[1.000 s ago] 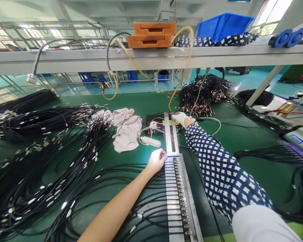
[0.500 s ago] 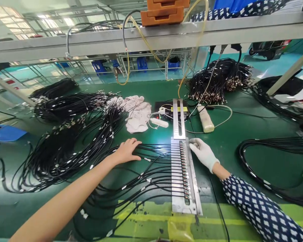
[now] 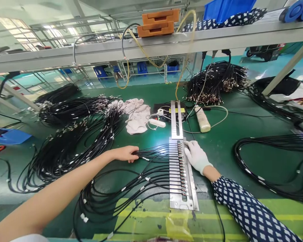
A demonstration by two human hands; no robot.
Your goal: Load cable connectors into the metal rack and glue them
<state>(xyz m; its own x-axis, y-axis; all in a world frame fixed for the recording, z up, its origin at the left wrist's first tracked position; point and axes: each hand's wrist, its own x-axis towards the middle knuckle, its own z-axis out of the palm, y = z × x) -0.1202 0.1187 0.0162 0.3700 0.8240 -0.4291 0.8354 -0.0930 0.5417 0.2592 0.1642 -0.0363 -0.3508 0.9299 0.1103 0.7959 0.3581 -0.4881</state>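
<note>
My bare left hand is closed around several black cables, just left of a slotted metal fixture. The cables lie side by side in the fixture's slots, with their small metal ends lined up along its long opening. In a white glove, my right hand grips the upper right edge of the fixture, its fingertips bent onto the metal. A second slotted metal bar extends from the far end of the fixture across a black box.
Large bundles of black cables lie at left, with another heap at back right. Looped cables lie far right. A cloth and a white power strip are behind the fixture. A shelf beam crosses above.
My left hand has closed around the cables, its fingers having been spread above them. My right hand has shifted slightly onto the fixture's edge. The whole view has tilted a little.
</note>
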